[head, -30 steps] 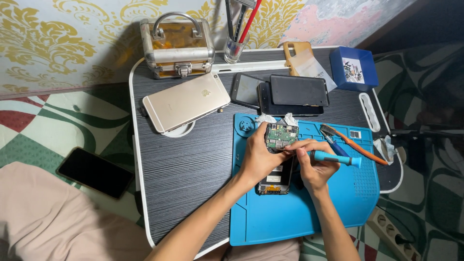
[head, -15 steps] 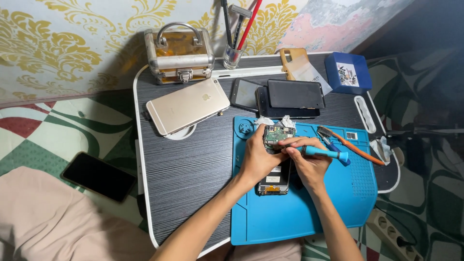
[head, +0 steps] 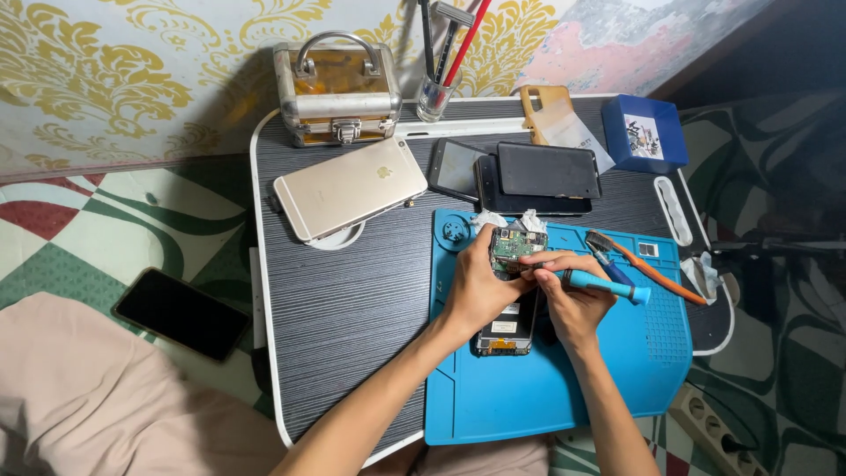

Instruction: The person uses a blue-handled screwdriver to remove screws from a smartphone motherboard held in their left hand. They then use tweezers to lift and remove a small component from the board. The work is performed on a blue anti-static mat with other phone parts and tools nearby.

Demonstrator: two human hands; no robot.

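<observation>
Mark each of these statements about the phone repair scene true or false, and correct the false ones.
1. The right hand holds a blue screwdriver. True.
2. The opened phone lies on a red mat. False: the mat is blue.
3. The gold phone lies on the mat. False: it lies on the dark table, left of the mat.
4. The left hand rests on the opened phone. True.
5. A metal case stands at the table's far edge. True.
</observation>
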